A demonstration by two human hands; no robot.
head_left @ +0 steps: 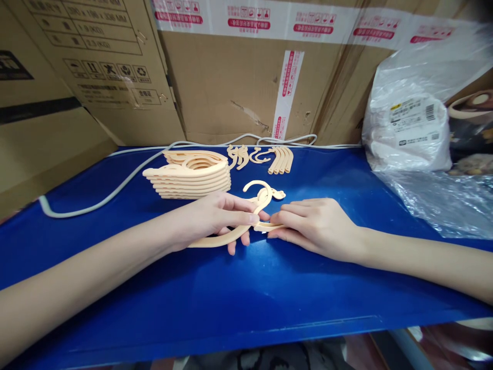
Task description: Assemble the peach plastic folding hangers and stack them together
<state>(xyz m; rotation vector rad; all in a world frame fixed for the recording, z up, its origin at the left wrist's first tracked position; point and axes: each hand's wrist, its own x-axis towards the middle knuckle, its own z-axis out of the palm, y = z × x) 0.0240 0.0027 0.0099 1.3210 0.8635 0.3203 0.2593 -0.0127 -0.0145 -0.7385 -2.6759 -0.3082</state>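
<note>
My left hand grips a cream plastic hanger by its middle, just under the curved hook, which points up and to the left. Between the thumb and fingers of my right hand is a curved cream hanger arm. Its inner end touches or nearly touches the middle of the hanger; whether the two are joined I cannot tell. Right behind the hook lies a small cream piece on the blue table. My right fingers cover most of the arm's outer part.
Folded cream hangers are stacked behind my left hand. Loose hooks, small pieces and a row of curved arms lie at the back. A white cable, cardboard boxes and a plastic bag surround the blue table.
</note>
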